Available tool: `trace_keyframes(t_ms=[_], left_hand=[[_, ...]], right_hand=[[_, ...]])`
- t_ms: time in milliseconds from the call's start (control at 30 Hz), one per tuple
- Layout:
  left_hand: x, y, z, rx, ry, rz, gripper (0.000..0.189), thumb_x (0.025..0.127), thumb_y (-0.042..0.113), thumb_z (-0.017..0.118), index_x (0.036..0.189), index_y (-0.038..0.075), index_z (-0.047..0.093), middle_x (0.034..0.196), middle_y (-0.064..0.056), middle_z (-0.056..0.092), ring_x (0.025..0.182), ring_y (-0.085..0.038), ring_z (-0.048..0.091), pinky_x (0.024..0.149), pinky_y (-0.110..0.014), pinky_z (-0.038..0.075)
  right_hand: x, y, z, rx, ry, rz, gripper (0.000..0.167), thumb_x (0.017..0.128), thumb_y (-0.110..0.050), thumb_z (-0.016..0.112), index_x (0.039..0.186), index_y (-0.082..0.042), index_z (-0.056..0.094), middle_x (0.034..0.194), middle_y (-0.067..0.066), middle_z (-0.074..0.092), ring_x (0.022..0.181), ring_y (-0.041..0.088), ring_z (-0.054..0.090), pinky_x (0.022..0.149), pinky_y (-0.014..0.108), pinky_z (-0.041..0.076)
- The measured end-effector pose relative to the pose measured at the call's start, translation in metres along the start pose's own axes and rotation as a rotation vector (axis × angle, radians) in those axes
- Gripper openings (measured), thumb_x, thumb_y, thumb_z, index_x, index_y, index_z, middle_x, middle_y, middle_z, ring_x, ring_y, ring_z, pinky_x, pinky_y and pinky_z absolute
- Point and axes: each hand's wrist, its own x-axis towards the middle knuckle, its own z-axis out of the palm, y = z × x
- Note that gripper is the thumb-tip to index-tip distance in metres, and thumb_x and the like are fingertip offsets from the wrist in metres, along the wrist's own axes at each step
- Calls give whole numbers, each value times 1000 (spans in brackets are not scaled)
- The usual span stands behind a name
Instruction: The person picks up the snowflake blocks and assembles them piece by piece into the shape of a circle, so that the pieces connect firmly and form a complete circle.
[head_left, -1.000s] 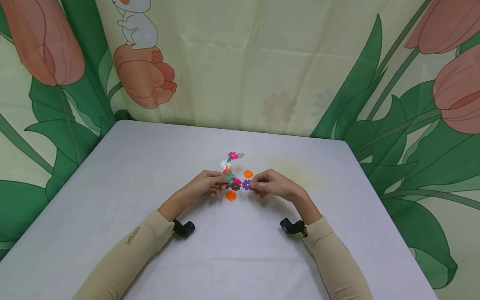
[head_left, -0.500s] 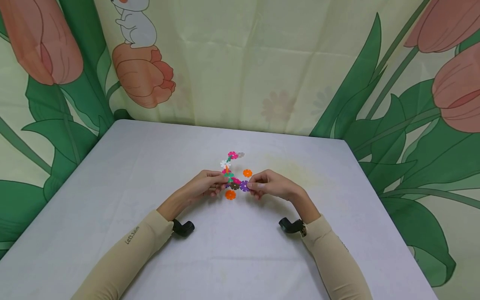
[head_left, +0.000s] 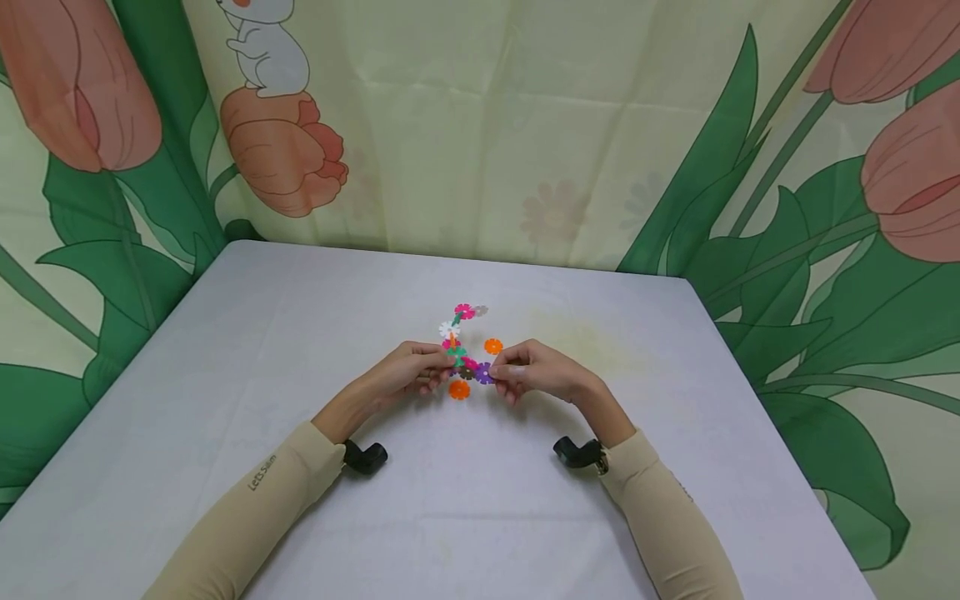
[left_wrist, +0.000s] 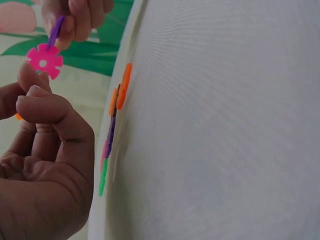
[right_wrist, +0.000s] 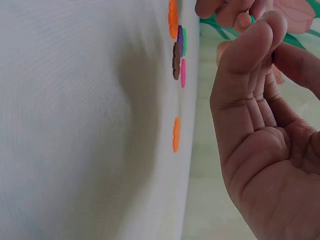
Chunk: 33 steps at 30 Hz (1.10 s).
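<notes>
My left hand (head_left: 411,369) pinches a green snowflake disc (head_left: 457,356). That disc seems joined to a pink snowflake disc (left_wrist: 43,61), seen face-on in the left wrist view beyond the fingertips. My right hand (head_left: 543,369) pinches a purple snowflake disc (head_left: 483,372) between thumb and fingers. In the left wrist view the purple disc stands edge-on against the pink disc's rim; how deep its slot sits cannot be told. White (head_left: 449,330) and pink (head_left: 464,311) discs stretch away behind the left fingertips; fingers hide part of this row.
Loose discs lie on the white table (head_left: 450,517): one orange disc (head_left: 492,346) behind the purple one, another orange disc (head_left: 459,389) in front, and a brown disc (head_left: 466,373) below the hands. A patterned cloth (head_left: 480,133) hangs behind the table.
My right hand has moved a little left, bringing the purple disc from apart to against the pink disc. The left hand stays nearly still.
</notes>
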Motion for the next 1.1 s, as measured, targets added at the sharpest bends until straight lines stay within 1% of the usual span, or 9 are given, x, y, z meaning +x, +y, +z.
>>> trace_keyframes(t_ms=[67, 233, 300, 500, 700, 900, 1100], left_hand=[[1, 0, 0, -1, 1, 1, 23, 108, 21, 59, 103, 1, 69, 80, -2, 62, 70, -14, 53, 61, -21, 43], [1, -2, -1, -3, 2, 10, 28, 107, 21, 59, 109, -7, 66, 79, -1, 62, 69, -13, 53, 60, -21, 42], [1, -3, -1, -5, -1, 16, 29, 107, 21, 60, 109, -8, 65, 79, -1, 62, 69, -12, 53, 60, -20, 42], [0, -3, -2, -10, -19, 33, 28, 106, 22, 62, 106, -6, 65, 77, 2, 61, 68, -12, 52, 60, -20, 42], [-2, -3, -1, -9, -19, 23, 31, 107, 22, 61, 110, -9, 65, 76, 2, 61, 68, -11, 52, 60, -20, 42], [-1, -4, -2, -8, -20, 26, 31, 107, 22, 61, 109, -9, 66, 75, 3, 61, 67, -11, 52, 59, -20, 42], [2, -7, -2, -4, -15, 11, 30, 107, 21, 62, 109, -9, 66, 76, 1, 61, 67, -12, 52, 59, -20, 42]], right_hand=[[0, 0, 1, 22, 4, 8, 34, 108, -20, 62, 116, 13, 67, 83, 3, 70, 70, 15, 67, 73, 28, 62], [2, 0, 2, 62, 0, 15, 36, 108, -18, 61, 117, 16, 65, 82, 2, 72, 68, 14, 70, 73, 29, 63], [2, 0, 3, 76, -3, 15, 36, 108, -18, 61, 118, 16, 64, 82, 3, 73, 68, 14, 71, 73, 29, 64], [2, 0, 3, 97, -2, 22, 35, 107, -15, 61, 119, 18, 64, 83, 3, 73, 69, 14, 71, 73, 29, 64], [1, 0, 4, 106, 0, 16, 35, 108, -14, 61, 118, 19, 63, 83, 3, 73, 69, 14, 71, 72, 29, 64], [3, 2, 4, 102, 8, 15, 34, 108, -14, 61, 116, 19, 64, 82, 4, 73, 68, 14, 71, 72, 29, 64], [3, 2, 5, 99, 8, 17, 33, 108, -12, 60, 117, 19, 64, 81, 3, 73, 68, 14, 71, 72, 29, 64]])
